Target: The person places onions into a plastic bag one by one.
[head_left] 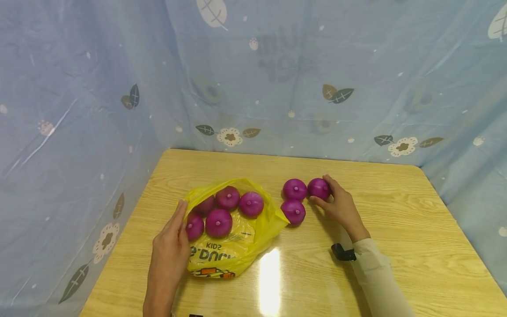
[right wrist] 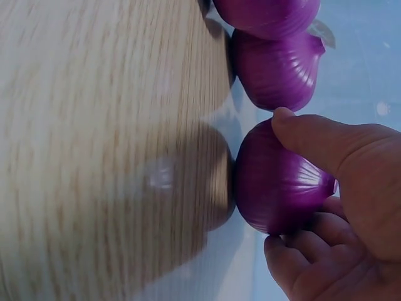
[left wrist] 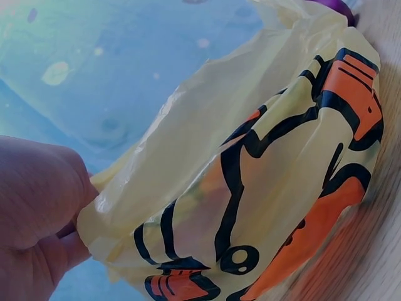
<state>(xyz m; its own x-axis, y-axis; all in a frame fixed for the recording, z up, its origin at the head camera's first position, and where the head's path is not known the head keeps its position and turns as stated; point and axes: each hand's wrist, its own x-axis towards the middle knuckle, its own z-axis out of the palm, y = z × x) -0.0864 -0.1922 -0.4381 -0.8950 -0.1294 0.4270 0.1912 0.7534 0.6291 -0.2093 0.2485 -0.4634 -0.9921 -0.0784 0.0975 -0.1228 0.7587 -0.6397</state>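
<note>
Spreading wide under everything was the wooden table point(head_left: 396, 229), hemmed in by a blue leaf-printed curtain point(head_left: 79, 110) on the far and left sides. On the table's near-left part lay the yellow plastic bag point(head_left: 237, 246), its mouth gaping toward the far side, with five purple onions point(head_left: 218, 222) showing inside it. The left hand point(head_left: 170, 251) lay along the bag's left edge; the left wrist view showed it pinching the plastic there — fingers clamped on the bag's rim, holding it open. Just right of the bag sat a cluster of three onions on the bare wood: one far-left point(head_left: 295, 189), one nearer point(head_left: 293, 211), and the third onion point(head_left: 319, 188) at the far right of the cluster, close beside the first. The right hand point(head_left: 340, 207) was wrapped round that third onion, thumb on top and fingers curled beneath, as the right wrist view made plain — and the onion rested on the table, not lifted. As a judgement, three onions stood outside the bag and five remained within, so the work looked well short of halfway, whichever way the onions were travelling.
</note>
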